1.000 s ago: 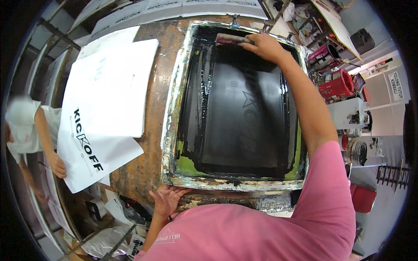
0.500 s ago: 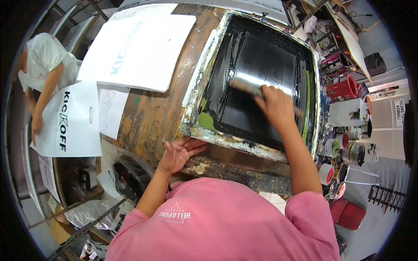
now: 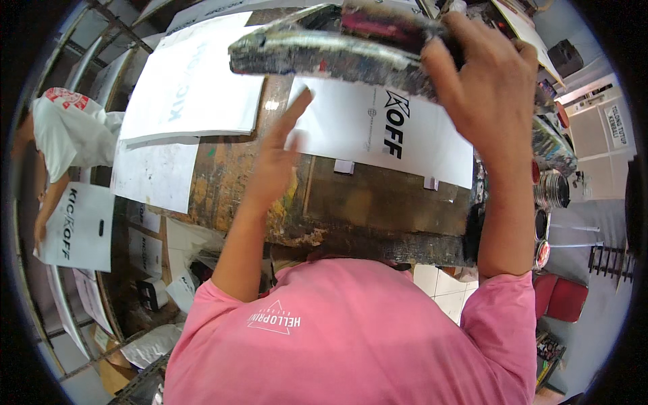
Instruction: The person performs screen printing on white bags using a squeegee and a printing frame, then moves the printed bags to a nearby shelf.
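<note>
Screen frame (image 3: 324,59) up off the bench (image 3: 223,175): that is the change I register from my end, for half a second ago it lay down flat with the squeegee (image 3: 388,30) partway along its inked mesh. Now its near edge stands tilted toward me at the top of my view, clear of the printed sheet (image 3: 368,138), which rests on the bench with its bold black lettering uncovered. The right hand (image 3: 482,77) has come to the raised frame's near edge, curled round the right end of the squeegee; the fingers' far side is hidden, so I can't fairly say whether it bears the frame's weight too. The left hand (image 3: 273,162) was by the frame's near left corner and is now away from it, wide and holding nothing, blurred beside the sheet's left edge. For the work, I take this to mean the stroke on this sheet is over and the print lies within reach. Below it I make out a brown board (image 3: 385,209) with a small pale tab (image 3: 344,167) at the sheet's near edge. To the left, a stack of white sheets (image 3: 196,98) sits well apart from the frame, and beyond it a co-worker (image 3: 77,135) holds a printed bag (image 3: 79,226).
</note>
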Demonstrator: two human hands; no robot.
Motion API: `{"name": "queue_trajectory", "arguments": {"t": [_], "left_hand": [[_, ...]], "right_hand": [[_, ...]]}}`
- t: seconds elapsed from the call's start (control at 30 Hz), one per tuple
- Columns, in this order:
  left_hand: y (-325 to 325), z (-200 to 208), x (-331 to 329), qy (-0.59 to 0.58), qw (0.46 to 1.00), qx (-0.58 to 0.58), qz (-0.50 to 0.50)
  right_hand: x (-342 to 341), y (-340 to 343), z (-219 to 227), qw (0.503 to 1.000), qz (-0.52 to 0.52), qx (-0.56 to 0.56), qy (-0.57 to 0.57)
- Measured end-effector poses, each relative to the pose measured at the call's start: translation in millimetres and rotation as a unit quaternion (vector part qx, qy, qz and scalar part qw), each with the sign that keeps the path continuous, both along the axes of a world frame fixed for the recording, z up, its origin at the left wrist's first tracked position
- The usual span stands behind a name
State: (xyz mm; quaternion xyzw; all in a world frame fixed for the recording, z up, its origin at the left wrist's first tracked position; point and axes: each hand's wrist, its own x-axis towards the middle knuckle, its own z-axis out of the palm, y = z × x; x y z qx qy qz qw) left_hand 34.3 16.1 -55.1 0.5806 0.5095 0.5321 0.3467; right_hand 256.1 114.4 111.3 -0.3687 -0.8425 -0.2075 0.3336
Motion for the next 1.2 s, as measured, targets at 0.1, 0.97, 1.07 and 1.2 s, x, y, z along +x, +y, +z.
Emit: {"name": "queue_trajectory", "arguments": {"t": [0.1, 0.97, 1.07, 1.2], "left_hand": [[-9.8, -78.5, 14.2, 0.563, 0.801, -0.097, 0.179], [6.4, 21.8, -58.1, 0.016, 0.922, -0.01, 0.388], [-34.6, 18.0, -135.9, 0.027, 0.907, -0.052, 0.416], [-78.9, 5.9, -232.1, 0.035, 0.894, -0.031, 0.446]], "right_hand": [[-23.3, 4.8, 28.8, 0.996, -0.03, -0.066, 0.044], [11.7, 80.2, 59.0, 0.997, -0.013, -0.068, -0.032], [16.4, 83.0, 51.7, 0.999, -0.008, -0.026, -0.038], [22.6, 84.4, 44.7, 0.999, -0.005, 0.023, -0.043]]}}
